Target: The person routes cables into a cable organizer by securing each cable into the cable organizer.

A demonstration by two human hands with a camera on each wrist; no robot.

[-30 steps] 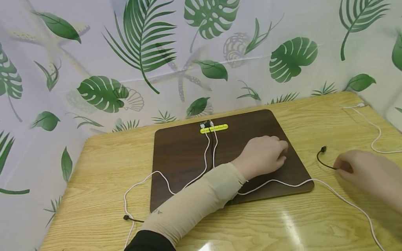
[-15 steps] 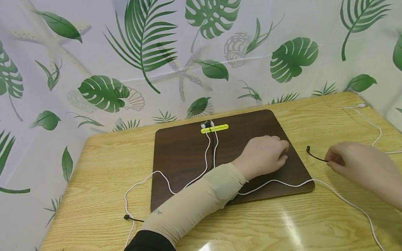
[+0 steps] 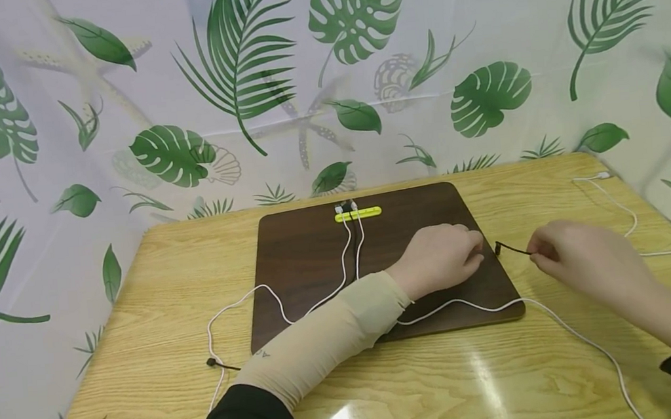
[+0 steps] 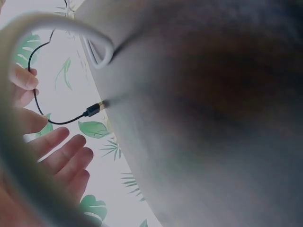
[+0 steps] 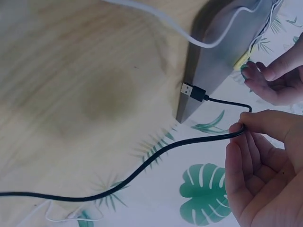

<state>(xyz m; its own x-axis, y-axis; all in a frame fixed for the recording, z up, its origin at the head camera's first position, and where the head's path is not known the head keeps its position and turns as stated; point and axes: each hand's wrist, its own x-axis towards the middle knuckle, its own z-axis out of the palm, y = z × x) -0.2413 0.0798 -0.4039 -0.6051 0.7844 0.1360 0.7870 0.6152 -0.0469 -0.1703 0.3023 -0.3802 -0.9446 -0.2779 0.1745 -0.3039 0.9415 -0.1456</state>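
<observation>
My right hand pinches a thin black USB cable between thumb and fingertips, right of the dark brown board. The cable's USB plug juts out free past the fingertips, pointing toward the board's right edge. Over the right part of the board, my left hand hovers with loosely bent fingers and nothing in them; its forearm crosses the board's front. At the board's back edge sits a yellow cable clip, with two white cables and a black one running through its left half.
A white cable runs across the board's front and down the table. Another white cable lies at the table's right side. The black end of a cable lies at left. Leaf-printed cloth hangs behind.
My right hand has moved left and away from me, bringing the black USB plug up to the board's right edge. My left hand has stayed almost still.
</observation>
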